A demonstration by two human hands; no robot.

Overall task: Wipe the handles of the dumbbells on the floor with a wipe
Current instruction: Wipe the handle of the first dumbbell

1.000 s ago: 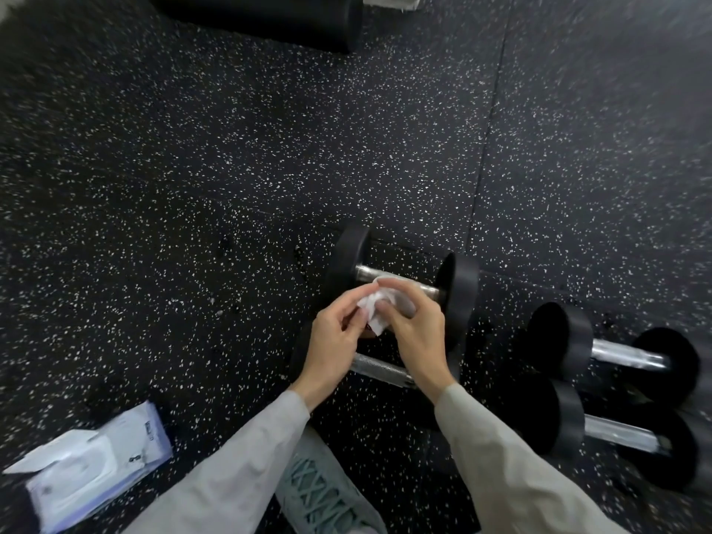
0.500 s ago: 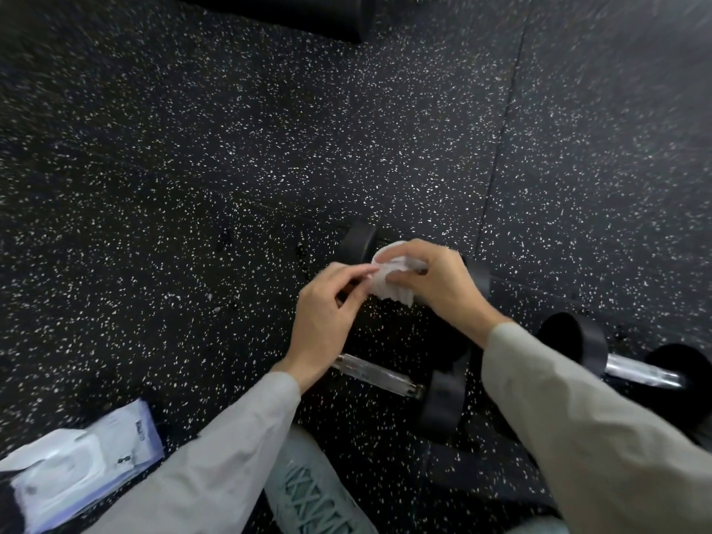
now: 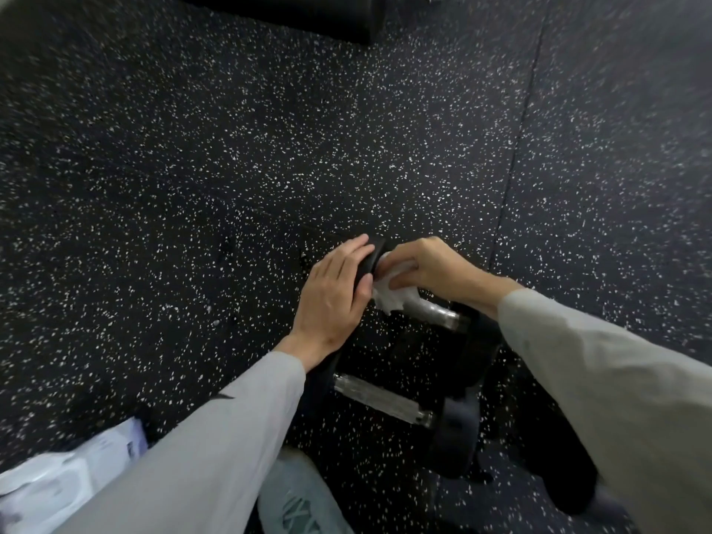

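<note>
Two black dumbbells with chrome handles lie on the speckled floor. My right hand (image 3: 425, 267) grips a crumpled white wipe (image 3: 389, 296) around the left end of the far dumbbell's handle (image 3: 437, 312). My left hand (image 3: 333, 296) rests on that dumbbell's left weight head (image 3: 370, 260), fingers extended over it. The near dumbbell's handle (image 3: 379, 398) lies bare below, its right head (image 3: 454, 437) partly under my right sleeve.
A white pack of wipes (image 3: 57, 479) lies at the lower left. My grey-green shoe (image 3: 300, 502) is at the bottom centre. A large black roller (image 3: 308, 13) lies at the top. A floor-mat seam (image 3: 520, 148) runs down the right side.
The right hand has brought the wipe down onto the far dumbbell's handle. The left hand let go of the wipe and settled on the weight head. The view shifted left.
</note>
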